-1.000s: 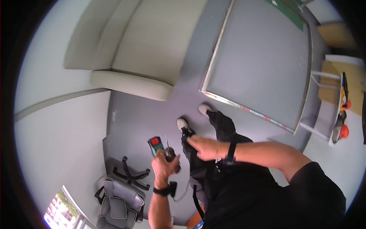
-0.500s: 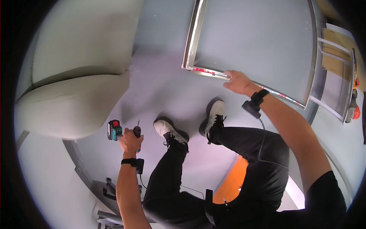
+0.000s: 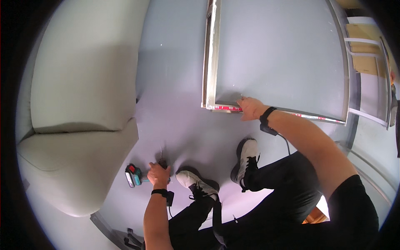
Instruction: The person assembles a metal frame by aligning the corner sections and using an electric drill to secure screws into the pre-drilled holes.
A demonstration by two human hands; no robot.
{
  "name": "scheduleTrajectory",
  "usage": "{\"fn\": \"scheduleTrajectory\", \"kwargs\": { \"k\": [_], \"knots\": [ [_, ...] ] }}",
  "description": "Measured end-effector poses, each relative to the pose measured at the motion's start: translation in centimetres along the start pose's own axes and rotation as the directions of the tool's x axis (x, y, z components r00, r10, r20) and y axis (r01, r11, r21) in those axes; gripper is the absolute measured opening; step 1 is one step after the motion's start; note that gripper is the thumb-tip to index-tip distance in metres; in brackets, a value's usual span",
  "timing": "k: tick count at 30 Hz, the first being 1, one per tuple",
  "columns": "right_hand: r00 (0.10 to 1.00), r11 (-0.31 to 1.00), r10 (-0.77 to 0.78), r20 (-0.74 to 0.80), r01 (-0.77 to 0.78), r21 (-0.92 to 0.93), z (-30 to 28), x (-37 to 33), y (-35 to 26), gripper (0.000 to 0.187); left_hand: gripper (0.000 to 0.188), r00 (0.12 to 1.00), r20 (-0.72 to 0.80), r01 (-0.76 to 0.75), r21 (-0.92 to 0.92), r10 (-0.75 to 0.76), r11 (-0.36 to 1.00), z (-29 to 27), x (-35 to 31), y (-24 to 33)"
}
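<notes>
- Along the near edge of the metal frame [image 3: 211, 62] runs a printed strip [image 3: 228, 108], white characters on red by the left corner, with more red and white patches farther right; the print is too small to make out reliably.
- On the drill [image 3: 162, 161], the battery pack [image 3: 133, 175] shows a red patch on top and a pale panel along its side; any lettering there is too small to read.
- The drill is dark around the chuck and teal toward the battery, with a thin bit [image 3: 161, 151] pointing away from you. It is low and left of centre, just beside your left shoe [image 3: 188, 179].
- Your left hand [image 3: 158, 173] is wrapped around the drill's handle and hides most of it; you cannot tell from this view where the index finger sits.
- Your right hand [image 3: 251, 109] grasps the frame's near edge close to its left corner, with fingertips reaching over to the inner side.
- The frame lies ahead of your feet, toward the right. Its bars are silvery, with a whitish, uneven band down the left one. The inside shows grey; you cannot tell whether that is a sheet or the floor [image 3: 175, 79] seen through.
- A pale sofa [image 3: 85, 71] fills the left side, well apart from the frame.
</notes>
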State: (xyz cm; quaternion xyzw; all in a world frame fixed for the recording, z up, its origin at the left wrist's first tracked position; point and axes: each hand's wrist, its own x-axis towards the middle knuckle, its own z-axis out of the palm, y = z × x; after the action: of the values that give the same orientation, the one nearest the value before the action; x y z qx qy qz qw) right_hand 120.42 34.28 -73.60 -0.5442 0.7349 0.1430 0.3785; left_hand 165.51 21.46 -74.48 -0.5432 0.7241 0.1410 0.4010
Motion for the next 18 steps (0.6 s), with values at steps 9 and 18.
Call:
{"fn": "scheduleTrajectory", "kwargs": {
  "k": [9,18],
  "knots": [
    [0.966,0.981,0.171,-0.192,-0.149,0.128,3.1,1.1,2.5,0.019,0.08,0.927,-0.075,-0.374,-0.216,0.367,0.902,-14.6,0.9,15.0],
    [0.944,0.943,0.269,-0.191,-0.217,0.253,4.3,-0.6,-1.6,0.02,0.054,0.911,-0.347,-0.333,-0.299,0.223,0.894,-14.1,11.0,25.9]
  ]
}}
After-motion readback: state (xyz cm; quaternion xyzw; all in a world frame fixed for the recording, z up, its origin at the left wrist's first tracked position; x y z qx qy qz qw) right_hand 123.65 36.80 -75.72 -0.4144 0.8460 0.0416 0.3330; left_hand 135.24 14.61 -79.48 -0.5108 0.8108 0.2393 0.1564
